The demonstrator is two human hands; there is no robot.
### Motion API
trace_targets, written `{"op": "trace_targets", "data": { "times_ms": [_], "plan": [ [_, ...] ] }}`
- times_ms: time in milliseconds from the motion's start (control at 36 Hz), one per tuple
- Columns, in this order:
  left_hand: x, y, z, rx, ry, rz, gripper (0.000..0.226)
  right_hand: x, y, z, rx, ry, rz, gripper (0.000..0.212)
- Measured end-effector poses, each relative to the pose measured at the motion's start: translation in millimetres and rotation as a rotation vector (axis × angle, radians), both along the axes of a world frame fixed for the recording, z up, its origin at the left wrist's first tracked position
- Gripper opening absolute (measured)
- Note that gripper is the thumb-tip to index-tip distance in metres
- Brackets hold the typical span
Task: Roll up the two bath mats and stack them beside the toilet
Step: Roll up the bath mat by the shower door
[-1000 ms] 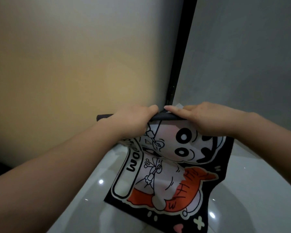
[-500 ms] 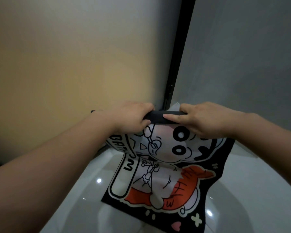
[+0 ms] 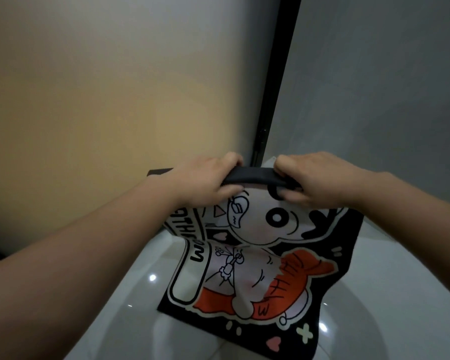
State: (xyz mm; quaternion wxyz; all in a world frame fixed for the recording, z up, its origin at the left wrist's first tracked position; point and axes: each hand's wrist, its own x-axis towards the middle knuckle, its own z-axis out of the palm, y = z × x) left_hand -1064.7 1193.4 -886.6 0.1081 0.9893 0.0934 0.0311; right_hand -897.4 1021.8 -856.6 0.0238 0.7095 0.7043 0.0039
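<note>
A black bath mat (image 3: 257,258) with a white and orange cartoon print hangs in front of me, its lower part draped over a glossy white surface (image 3: 130,302). Its top edge is curled into a narrow black roll (image 3: 250,177). My left hand (image 3: 205,180) grips the left half of that roll, fingers curled over it. My right hand (image 3: 312,180) grips the right half the same way. The far left end of the roll sticks out past my left wrist. A second mat is not in view.
A beige wall (image 3: 102,100) fills the left, a grey wall (image 3: 374,87) the right, with a black vertical strip (image 3: 276,87) between them. The glossy white curved surface spreads below, reflecting light spots.
Both hands have turned the top edge over further, so the black roll is thicker and more of the printed face has been drawn upward. The mat's bottom edge has risen slightly.
</note>
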Motion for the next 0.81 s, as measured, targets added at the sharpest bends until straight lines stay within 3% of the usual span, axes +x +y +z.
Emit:
{"op": "trace_targets", "data": {
  "times_ms": [111,167,278,389,444,611,722,806],
  "plan": [
    [-2,0,2,-0.108,0.01,-0.058,0.014,0,-1,2,-0.002,0.042,0.013,0.012],
    [-1,2,1,-0.127,0.045,-0.033,0.017,2,0,0,-0.015,0.029,-0.006,0.01],
    [2,5,-1,-0.029,0.062,0.05,0.021,4,-1,-3,-0.012,0.04,-0.012,0.011],
    [6,3,-1,0.069,0.034,0.103,0.018,3,-1,-1,-0.005,0.118,-0.108,0.031],
    [8,1,-1,0.08,0.034,0.118,0.018,3,0,-2,0.002,0.078,-0.098,0.024],
    [14,-2,-4,0.02,0.052,0.123,0.03,2,2,-3,-0.046,0.042,-0.167,0.02],
    [12,3,-8,0.026,0.019,0.012,0.048,1,2,-3,-0.022,-0.033,-0.095,0.026],
    [9,0,-4,-0.042,0.014,-0.021,0.046,3,-1,-3,0.002,-0.013,-0.043,0.029]
  ]
}}
